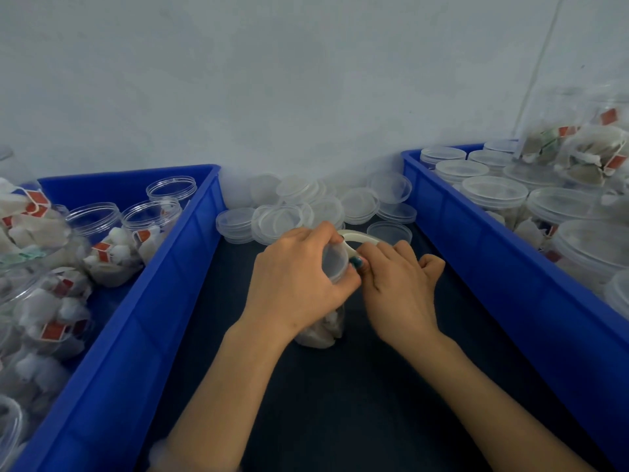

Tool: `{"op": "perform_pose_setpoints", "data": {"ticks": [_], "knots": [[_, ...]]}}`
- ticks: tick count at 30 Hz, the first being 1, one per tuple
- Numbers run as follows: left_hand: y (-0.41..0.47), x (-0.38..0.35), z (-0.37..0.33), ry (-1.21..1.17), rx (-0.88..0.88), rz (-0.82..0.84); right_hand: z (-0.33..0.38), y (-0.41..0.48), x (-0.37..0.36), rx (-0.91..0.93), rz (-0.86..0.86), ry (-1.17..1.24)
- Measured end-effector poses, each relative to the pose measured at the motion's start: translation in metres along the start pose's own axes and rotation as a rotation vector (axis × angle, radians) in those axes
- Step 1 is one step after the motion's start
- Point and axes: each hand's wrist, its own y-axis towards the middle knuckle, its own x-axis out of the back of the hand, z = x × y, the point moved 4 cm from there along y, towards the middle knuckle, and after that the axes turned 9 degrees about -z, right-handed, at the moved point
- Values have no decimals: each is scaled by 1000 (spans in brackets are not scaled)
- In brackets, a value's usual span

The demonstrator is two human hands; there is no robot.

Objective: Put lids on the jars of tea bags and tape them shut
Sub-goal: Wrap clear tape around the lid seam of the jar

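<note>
A clear jar of tea bags [323,330] stands on the dark table between two blue crates. My left hand [299,277] grips its lidded top [335,262] from above and the left. My right hand [398,284] sits just to the right of the lid, its fingers curled round a pale roll of tape [357,238] that arcs behind the lid. The thumb of one hand presses at the lid's rim. Most of the jar is hidden by my hands.
Loose clear lids [306,209] are heaped against the wall behind the jar. The left blue crate [136,301] holds open jars of tea bags [112,247]. The right blue crate [493,267] holds lidded jars [493,195]. Dark tabletop [340,403] lies between the crates.
</note>
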Motion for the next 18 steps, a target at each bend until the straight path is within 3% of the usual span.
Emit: {"op": "perform_pose_setpoints", "data": {"ticks": [11, 15, 16, 18], "knots": [[3, -1, -4, 16, 51, -37, 6, 6, -24, -152, -34, -48], [-17, 1, -19, -80, -12, -36, -29, 40, -31, -444, 35, -66], [-19, 2, -20, -90, -13, -34, -33, 48, -29, -411, -9, -23], [-14, -1, -19, -61, 0, -29, -24, 54, -28, -170, 5, 40]]}}
